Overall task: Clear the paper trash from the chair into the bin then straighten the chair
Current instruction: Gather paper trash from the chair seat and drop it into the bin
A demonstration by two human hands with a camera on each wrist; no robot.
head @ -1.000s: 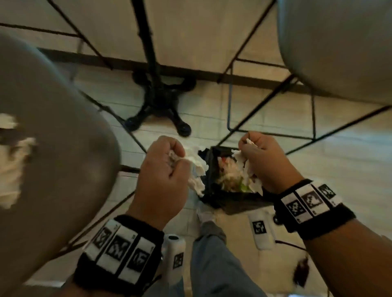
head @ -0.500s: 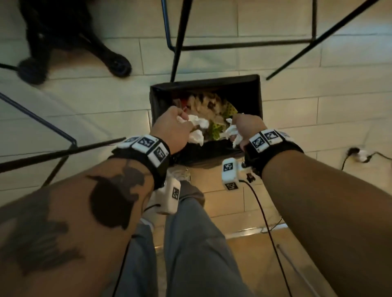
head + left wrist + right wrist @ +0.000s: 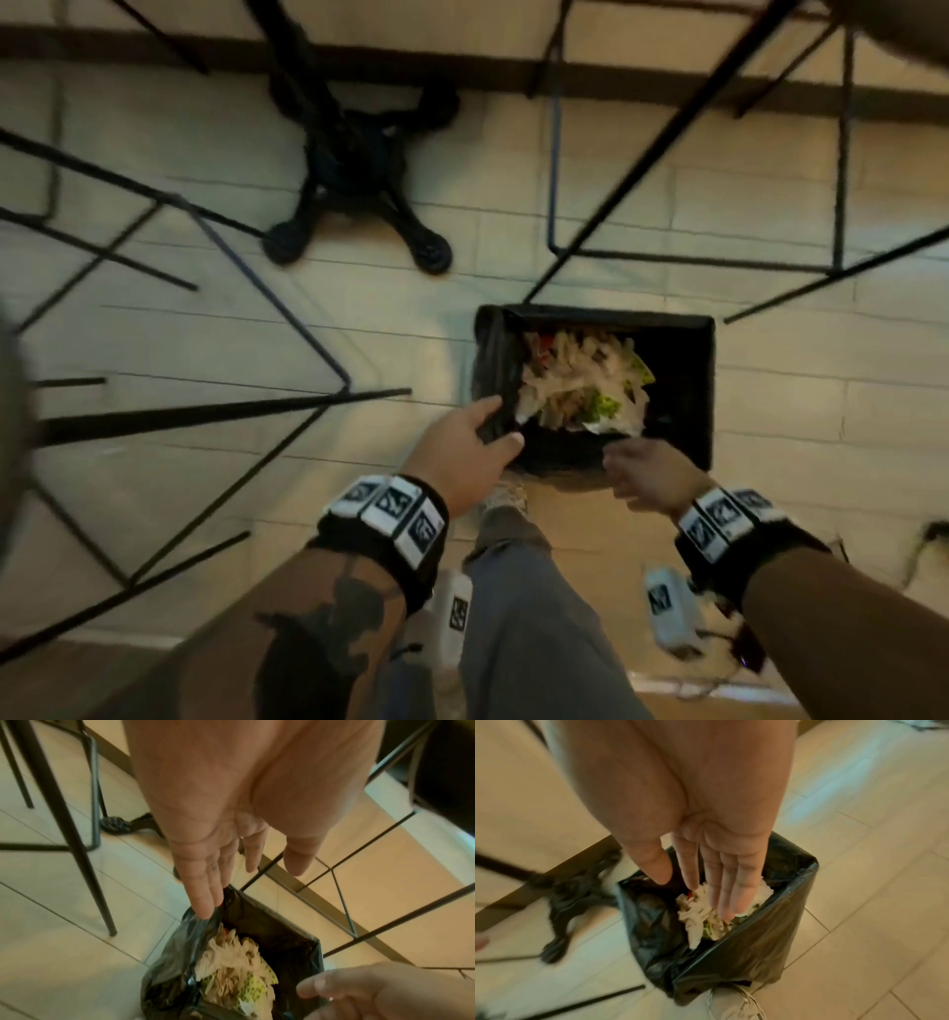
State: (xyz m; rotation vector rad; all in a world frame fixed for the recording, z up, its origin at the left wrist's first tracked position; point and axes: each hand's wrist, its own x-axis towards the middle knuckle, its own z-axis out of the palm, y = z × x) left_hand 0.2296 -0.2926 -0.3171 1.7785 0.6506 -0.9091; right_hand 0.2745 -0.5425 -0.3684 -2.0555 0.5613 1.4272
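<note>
A square bin (image 3: 690,390) lined with a black bag stands on the tiled floor, with crumpled white paper trash (image 3: 575,385) and green scraps inside. My left hand (image 3: 475,447) hovers over the bin's near left corner, fingers straight and empty. In the left wrist view the left hand (image 3: 231,874) has fingertips just above the bag's loose edge (image 3: 185,941). My right hand (image 3: 647,473) is at the bin's near edge. The right wrist view shows the right hand (image 3: 706,882) open, palm down over the paper (image 3: 698,914) in the bin (image 3: 757,943). Neither hand holds paper.
Black chair legs (image 3: 246,406) cross the floor on the left and further chair frame bars (image 3: 719,257) stand beyond the bin. A black four-footed table base (image 3: 359,169) sits behind. My leg and shoe (image 3: 506,503) are just before the bin. A cable (image 3: 924,539) lies at right.
Both hands gripped crumpled paper over the bin; now both are open and empty, with the paper lying in the bin. The hands have drawn back toward me.
</note>
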